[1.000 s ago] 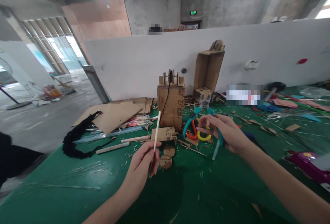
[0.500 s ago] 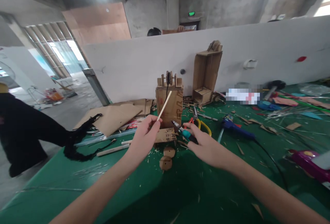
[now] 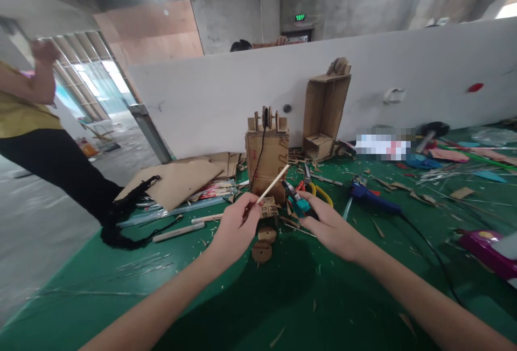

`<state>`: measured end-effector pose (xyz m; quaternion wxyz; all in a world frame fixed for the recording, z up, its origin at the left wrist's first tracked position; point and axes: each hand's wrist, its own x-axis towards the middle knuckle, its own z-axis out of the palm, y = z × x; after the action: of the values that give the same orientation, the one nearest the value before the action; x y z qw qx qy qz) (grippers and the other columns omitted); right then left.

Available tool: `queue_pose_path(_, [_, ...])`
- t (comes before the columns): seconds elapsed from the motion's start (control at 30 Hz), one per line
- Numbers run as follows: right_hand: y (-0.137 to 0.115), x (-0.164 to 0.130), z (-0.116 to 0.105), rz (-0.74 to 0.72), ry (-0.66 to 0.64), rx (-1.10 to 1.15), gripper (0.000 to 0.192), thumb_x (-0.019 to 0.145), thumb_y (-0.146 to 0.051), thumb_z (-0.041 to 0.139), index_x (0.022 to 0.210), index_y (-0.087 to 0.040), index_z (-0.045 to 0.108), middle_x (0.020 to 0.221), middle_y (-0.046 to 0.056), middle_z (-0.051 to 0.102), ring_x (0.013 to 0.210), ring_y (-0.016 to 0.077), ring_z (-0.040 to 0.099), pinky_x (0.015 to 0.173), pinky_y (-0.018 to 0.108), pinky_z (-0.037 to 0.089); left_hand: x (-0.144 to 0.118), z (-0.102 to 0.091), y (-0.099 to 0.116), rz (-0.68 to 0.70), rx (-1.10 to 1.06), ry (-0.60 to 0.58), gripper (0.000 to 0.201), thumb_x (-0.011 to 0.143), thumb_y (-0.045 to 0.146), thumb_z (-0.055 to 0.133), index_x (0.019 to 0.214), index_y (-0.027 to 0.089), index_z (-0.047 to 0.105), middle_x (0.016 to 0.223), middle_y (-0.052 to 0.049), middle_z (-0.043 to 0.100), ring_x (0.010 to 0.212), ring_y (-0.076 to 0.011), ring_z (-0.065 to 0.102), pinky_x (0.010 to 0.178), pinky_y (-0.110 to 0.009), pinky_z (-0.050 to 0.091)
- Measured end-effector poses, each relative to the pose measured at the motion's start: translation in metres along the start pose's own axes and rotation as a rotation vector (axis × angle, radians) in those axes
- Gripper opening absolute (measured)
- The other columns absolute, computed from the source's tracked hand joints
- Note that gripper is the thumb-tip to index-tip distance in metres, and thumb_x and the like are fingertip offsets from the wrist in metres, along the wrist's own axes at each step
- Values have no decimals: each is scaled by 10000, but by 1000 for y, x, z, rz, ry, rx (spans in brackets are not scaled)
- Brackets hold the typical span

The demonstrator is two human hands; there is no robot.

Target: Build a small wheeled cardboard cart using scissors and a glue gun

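Thin pale wooden stick (image 3: 273, 183), straight and slim, tilts up and to the right, its lower end pinched at the fingertips, its upper tip crossing in front of the lower face of the cardboard box (image 3: 267, 160). Just right of that tip, the teal-handled pliers (image 3: 298, 202) point their dark nose up-left towards the stick, low before the box.
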<state>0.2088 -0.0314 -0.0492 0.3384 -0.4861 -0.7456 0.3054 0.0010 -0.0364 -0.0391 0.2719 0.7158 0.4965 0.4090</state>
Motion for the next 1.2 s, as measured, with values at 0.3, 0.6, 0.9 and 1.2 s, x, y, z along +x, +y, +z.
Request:
queue_pose_path(0.3, [0, -7, 8, -81, -7, -61, 504, 821, -202, 445, 1322, -187, 388, 1317, 120, 479, 1226, 273, 426, 1003, 497, 352, -3, -2, 0, 75, 93, -6, 178, 877, 260, 388, 873, 183, 549, 619, 32, 479, 550, -119, 414, 529, -226, 302])
queue_pose_path(0.6, [6, -7, 15, -103, 73, 32, 500, 805, -199, 464, 1300, -238, 400, 1282, 93, 496, 1210, 276, 438, 1001, 499, 351, -4, -2, -2, 141, 216, -62, 219, 857, 199, 381, 895, 171, 595, 770, -35, 616, 659, -158, 522, 611, -245, 369])
queue_pose_path(0.9, [3, -8, 25, -38, 79, 110, 503, 788, -241, 463, 1280, -179, 381, 1274, 115, 426, 1212, 251, 407, 1035, 453, 315, -5, 1, -5, 199, 272, -81, 251, 885, 200, 352, 900, 166, 600, 829, -68, 617, 764, -190, 546, 699, -279, 400])
queue_pose_path(1.2, [2, -11, 31, -67, 121, 21, 432, 839, -270, 447, 1256, -188, 371, 1262, 118, 405, 1233, 243, 365, 1069, 458, 280, -3, -1, -10, 262, 290, -91, 264, 898, 197, 348, 956, 158, 603, 883, -78, 637, 814, -189, 571, 745, -287, 422])
